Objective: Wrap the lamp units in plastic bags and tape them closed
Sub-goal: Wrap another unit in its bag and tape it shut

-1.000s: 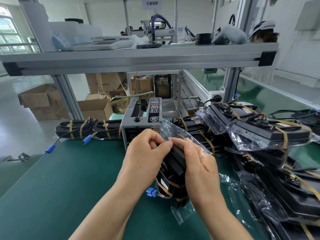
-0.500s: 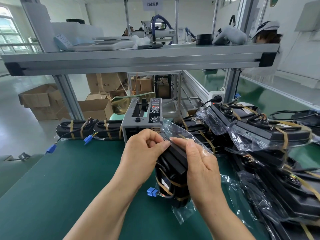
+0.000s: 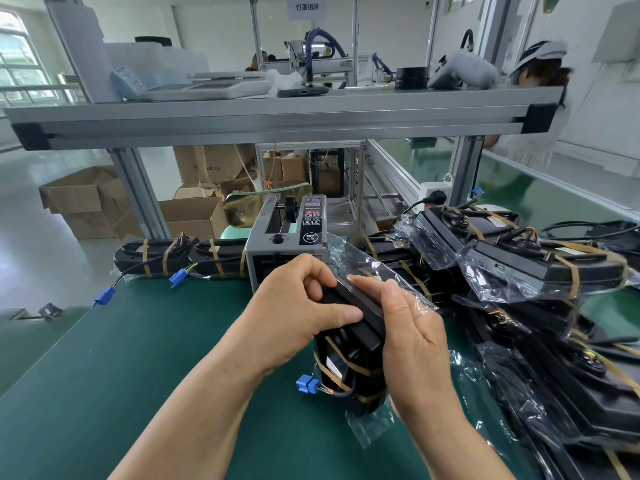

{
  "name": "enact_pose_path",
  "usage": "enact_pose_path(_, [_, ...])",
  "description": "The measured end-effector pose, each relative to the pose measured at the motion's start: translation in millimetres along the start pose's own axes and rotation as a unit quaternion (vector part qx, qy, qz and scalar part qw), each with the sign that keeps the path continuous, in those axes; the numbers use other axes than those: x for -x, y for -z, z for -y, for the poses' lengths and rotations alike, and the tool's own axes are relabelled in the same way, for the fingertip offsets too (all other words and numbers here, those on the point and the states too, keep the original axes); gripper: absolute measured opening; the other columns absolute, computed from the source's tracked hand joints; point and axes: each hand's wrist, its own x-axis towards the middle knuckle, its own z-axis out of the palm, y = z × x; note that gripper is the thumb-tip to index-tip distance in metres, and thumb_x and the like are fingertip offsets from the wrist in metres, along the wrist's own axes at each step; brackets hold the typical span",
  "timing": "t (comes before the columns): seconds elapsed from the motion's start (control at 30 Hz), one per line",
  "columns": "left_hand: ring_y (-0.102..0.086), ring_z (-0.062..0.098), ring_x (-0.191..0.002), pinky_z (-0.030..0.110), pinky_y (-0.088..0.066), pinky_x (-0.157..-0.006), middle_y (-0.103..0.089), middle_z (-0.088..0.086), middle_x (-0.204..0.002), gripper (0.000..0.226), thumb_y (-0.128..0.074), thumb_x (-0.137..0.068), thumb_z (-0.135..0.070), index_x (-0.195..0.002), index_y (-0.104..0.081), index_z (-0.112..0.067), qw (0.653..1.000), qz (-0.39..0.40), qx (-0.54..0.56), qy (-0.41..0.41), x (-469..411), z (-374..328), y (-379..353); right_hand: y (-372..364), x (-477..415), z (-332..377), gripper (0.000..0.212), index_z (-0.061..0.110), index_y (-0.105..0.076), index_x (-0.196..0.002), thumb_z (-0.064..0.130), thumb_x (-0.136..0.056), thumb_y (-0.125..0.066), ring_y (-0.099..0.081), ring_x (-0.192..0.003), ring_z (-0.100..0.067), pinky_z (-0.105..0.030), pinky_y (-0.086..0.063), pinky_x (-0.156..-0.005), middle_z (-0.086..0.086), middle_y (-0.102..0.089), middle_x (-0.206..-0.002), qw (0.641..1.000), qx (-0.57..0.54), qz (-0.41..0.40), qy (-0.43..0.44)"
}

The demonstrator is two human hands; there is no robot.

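lamp unit (image 3: 349,362) top under left hand (image 3: 294,306), overhead sign (image 3: 306,6) cropped

Bare green mat (image 3: 114,368) lies left; tape dispenser (image 3: 287,237) ahead, bagged lamp pile (image 3: 540,306) right.

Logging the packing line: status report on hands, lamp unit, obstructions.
Left hand grips lamp unit; right hand flat on plastic bag. Bag mouth open, untaped. Tape dispenser just behind, nothing between.

An aluminium shelf (image 3: 277,116) spans the green bench (image 3: 104,375); cardboard boxes (image 3: 79,199) sit on the glossy floor (image 3: 31,244).
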Motion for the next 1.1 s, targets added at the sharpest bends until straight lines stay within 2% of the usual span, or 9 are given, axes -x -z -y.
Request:
enact_pose_path(0.1, [-0.039,0.002,-0.051,0.014,-0.037,-0.049,-0.043,-0.018,-0.056,0.036,-0.087,-0.060,-0.044,-0.078,-0.062,-0.026,0.999,-0.020,0.027,0.007,-2,-2,-4,-1,2,1,0.038,0.041,-0.077,-0.100,0.046,-0.098,-0.039,-0.073,-0.096,-0.011,-0.031,-0.057,-0.082,0.008,-0.078,-0.097,1.000,0.003,0.007,0.013])
enact_pose_path(0.2, [-0.037,0.003,-0.046,0.016,-0.036,-0.044,-0.042,-0.016,-0.048,0.030,-0.084,-0.070,-0.040,-0.074,-0.059,-0.025,0.998,-0.064,-0.007,-0.003,-4,-2,-10,-3,4,0,0.037,0.040,-0.077,-0.098,0.047,-0.097,-0.041,-0.073,-0.097,-0.014,-0.040,-0.058,-0.085,0.006,-0.077,-0.097,1.000,0.005,0.007,0.018])
enact_pose_path(0.27, [-0.036,0.000,-0.044,0.015,-0.034,-0.043,-0.041,-0.018,-0.047,0.033,-0.085,-0.066,-0.043,-0.075,-0.058,-0.026,0.998,-0.065,-0.019,-0.010,-3,-3,-12,-3,5,-2,0.036,0.040,-0.077,-0.098,0.051,-0.095,-0.043,-0.073,-0.096,-0.014,-0.043,-0.059,-0.085,0.005,-0.077,-0.097,1.000,-0.007,0.004,0.012])
enact_pose_path(0.37, [-0.038,0.000,-0.049,0.017,-0.039,-0.048,-0.043,-0.019,-0.053,0.045,-0.083,-0.047,-0.054,-0.078,-0.059,-0.030,0.999,-0.042,-0.005,-0.005,-2,-2,-11,1,3,-2,0.039,0.042,-0.077,-0.100,0.059,-0.089,-0.044,-0.073,-0.097,-0.013,-0.036,-0.058,-0.083,0.006,-0.078,-0.098,1.000,-0.018,0.003,0.013])
enact_pose_path(0.47, [-0.046,-0.003,-0.057,0.014,-0.045,-0.057,-0.051,-0.022,-0.064,0.046,-0.087,-0.048,-0.047,-0.086,-0.063,-0.036,0.999,-0.015,0.040,-0.016,1,2,-13,7,-1,-3,0.039,0.040,-0.077,-0.099,0.058,-0.087,-0.045,-0.074,-0.095,-0.014,-0.027,-0.059,-0.075,0.007,-0.078,-0.097,0.999,-0.028,-0.011,0.015])
enact_pose_path(0.6, [-0.061,0.004,-0.075,0.013,-0.049,-0.067,-0.066,-0.008,-0.083,0.051,-0.083,-0.060,-0.063,-0.096,-0.069,-0.030,0.983,-0.110,0.144,-0.013,5,16,-14,10,-5,-13,0.040,0.031,-0.079,-0.097,0.042,-0.099,-0.041,-0.073,-0.096,-0.009,-0.016,-0.056,-0.076,0.009,-0.077,-0.101,0.997,-0.052,-0.048,0.033])
enact_pose_path(0.73, [-0.065,-0.004,-0.096,0.012,-0.048,-0.077,-0.071,-0.012,-0.104,0.067,-0.061,-0.060,-0.072,-0.114,-0.066,-0.031,0.989,-0.112,0.091,0.034,4,23,-14,3,-5,-23,0.042,0.027,-0.077,-0.105,0.036,-0.103,-0.036,-0.070,-0.107,-0.017,-0.033,-0.057,-0.094,0.000,-0.076,-0.109,0.993,-0.074,-0.070,0.055])
enact_pose_path(0.87, [-0.067,-0.004,-0.097,0.019,-0.047,-0.083,-0.075,-0.018,-0.102,0.025,-0.063,-0.090,-0.050,-0.106,-0.072,-0.033,0.991,-0.066,0.113,0.036,-2,20,-14,-9,-7,-30,0.042,0.023,-0.074,-0.111,0.032,-0.105,-0.035,-0.066,-0.117,-0.020,-0.044,-0.051,-0.103,-0.001,-0.074,-0.116,0.990,-0.082,-0.084,0.079])
enact_pose_path(1.1, [-0.067,0.008,-0.105,0.039,-0.054,-0.096,-0.071,-0.013,-0.112,0.071,-0.068,-0.058,-0.067,-0.119,-0.068,-0.031,0.994,-0.098,0.039,0.040,-3,30,-11,-15,1,-50,0.040,0.029,-0.070,-0.120,0.043,-0.101,-0.038,-0.062,-0.123,-0.018,-0.031,-0.050,-0.104,0.002,-0.070,-0.126,0.992,-0.102,-0.041,0.066])
